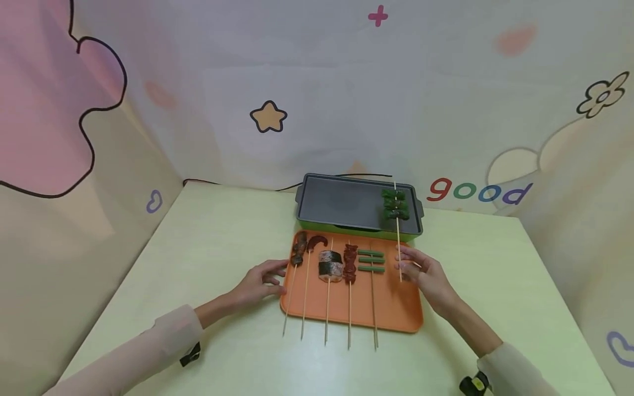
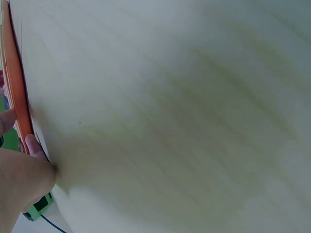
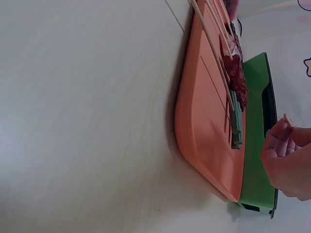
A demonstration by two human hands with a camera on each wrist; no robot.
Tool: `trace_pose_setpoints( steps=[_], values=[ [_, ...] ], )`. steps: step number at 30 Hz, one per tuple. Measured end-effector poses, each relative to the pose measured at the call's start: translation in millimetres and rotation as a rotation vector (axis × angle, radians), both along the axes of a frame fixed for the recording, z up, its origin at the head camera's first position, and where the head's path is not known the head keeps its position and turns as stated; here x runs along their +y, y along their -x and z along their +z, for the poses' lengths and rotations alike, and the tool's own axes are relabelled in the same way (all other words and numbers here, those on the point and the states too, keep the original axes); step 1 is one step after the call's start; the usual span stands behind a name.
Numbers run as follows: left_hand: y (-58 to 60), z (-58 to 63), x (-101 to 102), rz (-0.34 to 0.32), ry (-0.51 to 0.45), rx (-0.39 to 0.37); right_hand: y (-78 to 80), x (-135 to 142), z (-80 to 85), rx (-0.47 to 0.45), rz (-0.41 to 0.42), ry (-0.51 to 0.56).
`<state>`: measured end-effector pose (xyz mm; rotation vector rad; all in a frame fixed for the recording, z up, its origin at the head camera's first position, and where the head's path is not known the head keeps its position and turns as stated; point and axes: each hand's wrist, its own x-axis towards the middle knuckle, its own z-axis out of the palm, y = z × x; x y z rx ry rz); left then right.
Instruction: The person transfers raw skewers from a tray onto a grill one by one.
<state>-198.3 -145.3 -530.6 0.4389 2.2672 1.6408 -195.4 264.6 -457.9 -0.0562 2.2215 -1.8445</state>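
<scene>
My right hand point(image 1: 428, 280) pinches the lower stick of a skewer of green leafy pieces point(image 1: 395, 204). Its green part overlaps the right end of the dark grill plate point(image 1: 342, 201) in the head view. My left hand point(image 1: 255, 286) holds the left rim of an orange tray point(image 1: 396, 316), with fingers and thumb at the edge. On the tray lie a brown meat skewer point(image 1: 299, 248), a dark red curled skewer point(image 1: 317, 242), a black-and-white roll skewer point(image 1: 330, 267), a red meat skewer point(image 1: 350, 264) and a green bean skewer point(image 1: 371, 260).
The grill's green base point(image 3: 260, 170) stands right behind the tray. Several stick ends extend past the tray's front rim. A pale table point(image 1: 223, 220) lies under everything, with a printed cloth wall point(image 1: 322, 110) along its back and sides.
</scene>
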Motion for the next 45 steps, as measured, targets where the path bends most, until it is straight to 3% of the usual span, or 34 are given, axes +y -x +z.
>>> trace_pose_setpoints(
  steps=[13,25,45],
  values=[
    [-2.5,-3.9,-2.3,0.029,0.011,0.017,23.6,5.6,2.7,-0.086,-0.026,0.033],
    [-3.0,-3.0,-3.4,0.038,-0.006,0.015,30.8,11.3,-1.1,-0.176,-0.050,0.113],
    [-0.7,-4.4,-0.1,0.045,0.002,-0.007,30.3,20.8,-3.9,-0.233,-0.096,0.217]
  ],
)
